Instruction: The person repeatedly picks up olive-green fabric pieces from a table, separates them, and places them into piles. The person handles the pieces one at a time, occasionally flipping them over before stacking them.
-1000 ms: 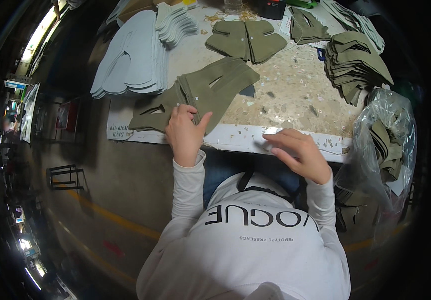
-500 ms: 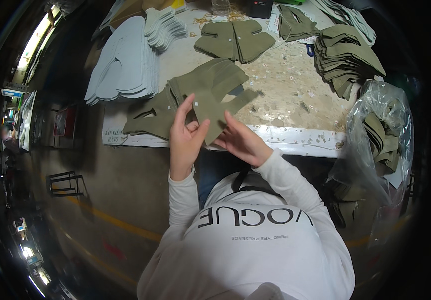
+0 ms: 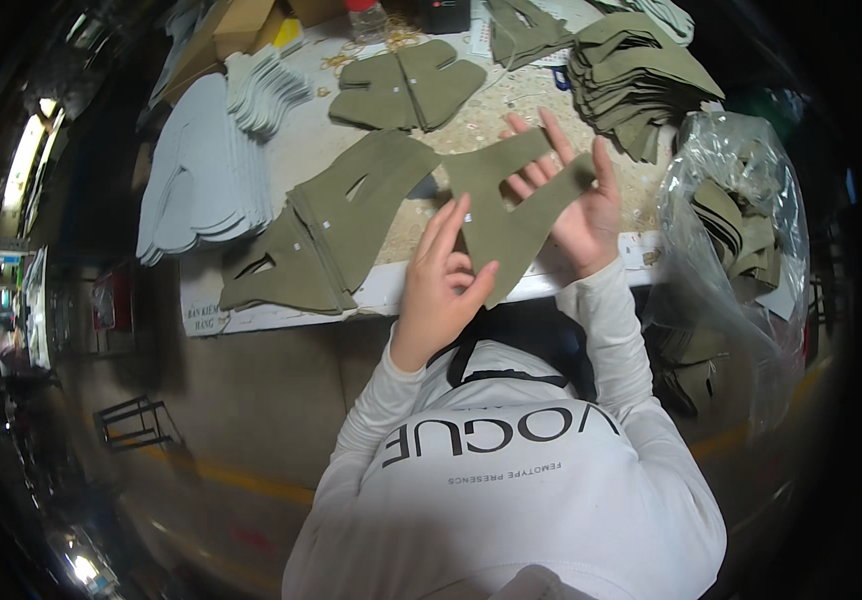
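Note:
A single olive cut piece (image 3: 511, 222), flat and flexible with a forked slot at its far end and a small white tag, is held up over the table's near edge. My right hand (image 3: 588, 215) supports it from beneath, palm up, with the fingers spread and the thumb by its right prong. At its left edge, my left hand (image 3: 441, 285) has fingers stretched out and thumb apart, touching or nearly touching the piece. Left of my hands lie two overlapping stacks of similar olive pieces, a nearer stack (image 3: 286, 275) and a farther stack (image 3: 366, 195).
Pale grey cut pieces (image 3: 206, 165) are stacked at the table's left. More olive piles (image 3: 406, 88) lie at the back, with a tall olive stack (image 3: 641, 75) at back right. A clear plastic bag (image 3: 731, 150) of olive pieces hangs by the right edge. A low stool (image 3: 136, 422) stands on the floor.
The olive piece has come away from the stacks toward the right. My right hand has moved right and farther away, turning palm up beneath it; my left hand has followed to the right.

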`<act>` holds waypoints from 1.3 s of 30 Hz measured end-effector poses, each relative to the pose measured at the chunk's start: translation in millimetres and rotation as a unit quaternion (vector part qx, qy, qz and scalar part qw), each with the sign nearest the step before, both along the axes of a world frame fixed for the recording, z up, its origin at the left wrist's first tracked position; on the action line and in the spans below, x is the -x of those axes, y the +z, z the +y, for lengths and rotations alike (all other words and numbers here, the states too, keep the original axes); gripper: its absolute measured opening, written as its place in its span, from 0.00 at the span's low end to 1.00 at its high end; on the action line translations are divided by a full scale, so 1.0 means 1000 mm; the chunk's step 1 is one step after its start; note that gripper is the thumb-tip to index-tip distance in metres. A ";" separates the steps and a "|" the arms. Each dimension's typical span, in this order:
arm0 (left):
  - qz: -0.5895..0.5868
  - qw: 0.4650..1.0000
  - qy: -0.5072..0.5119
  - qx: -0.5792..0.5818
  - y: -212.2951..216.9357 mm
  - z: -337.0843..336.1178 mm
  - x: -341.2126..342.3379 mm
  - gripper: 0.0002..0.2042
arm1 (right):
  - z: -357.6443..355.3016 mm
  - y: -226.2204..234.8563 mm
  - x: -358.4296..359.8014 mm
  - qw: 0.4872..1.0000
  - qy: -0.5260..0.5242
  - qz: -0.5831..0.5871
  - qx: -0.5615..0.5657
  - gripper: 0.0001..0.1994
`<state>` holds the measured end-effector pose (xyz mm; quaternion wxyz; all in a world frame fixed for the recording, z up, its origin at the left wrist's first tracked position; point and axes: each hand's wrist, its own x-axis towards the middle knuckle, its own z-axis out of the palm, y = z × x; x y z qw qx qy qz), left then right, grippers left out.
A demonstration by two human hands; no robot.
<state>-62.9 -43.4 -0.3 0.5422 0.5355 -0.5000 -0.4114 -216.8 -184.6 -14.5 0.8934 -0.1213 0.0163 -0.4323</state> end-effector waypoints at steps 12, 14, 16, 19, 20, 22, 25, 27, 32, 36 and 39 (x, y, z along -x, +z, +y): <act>-0.174 0.982 0.049 0.058 -0.005 -0.013 -0.020 0.23 | -0.020 -0.005 0.085 0.846 -0.301 0.415 0.147 0.27; -0.286 0.948 0.128 0.056 0.010 0.012 -0.063 0.16 | -0.019 -0.001 0.084 0.746 -0.377 0.497 0.232 0.23; -0.395 0.907 0.141 0.033 0.023 0.041 -0.102 0.16 | -0.013 0.006 0.085 0.636 -0.378 0.580 0.340 0.20; -0.466 0.873 0.128 -0.057 0.023 0.077 -0.134 0.21 | 0.008 0.011 0.080 0.489 -0.317 0.663 0.469 0.13; -0.455 0.881 0.124 -0.050 0.017 0.083 -0.137 0.22 | 0.017 0.008 0.070 0.469 -0.281 0.672 0.499 0.12; -0.427 0.894 0.120 -0.060 0.008 0.088 -0.142 0.24 | 0.032 -0.005 0.045 0.322 -0.174 0.732 0.574 0.22; -0.431 0.895 0.111 -0.032 0.000 0.089 -0.143 0.24 | 0.043 -0.026 0.014 0.274 -0.164 0.731 0.604 0.32; -0.433 0.895 0.105 -0.025 -0.001 0.088 -0.146 0.22 | 0.035 -0.031 0.014 0.266 -0.148 0.723 0.620 0.33; -0.368 0.923 0.110 -0.031 0.001 0.086 -0.156 0.17 | 0.032 -0.025 0.017 0.254 -0.120 0.711 0.644 0.34; -0.319 0.942 0.095 -0.036 0.004 0.085 -0.167 0.14 | 0.062 -0.013 0.022 0.323 -0.076 0.663 0.671 0.41; -0.307 0.947 0.080 -0.041 0.005 0.086 -0.169 0.13 | 0.073 -0.005 0.033 0.370 -0.055 0.619 0.691 0.42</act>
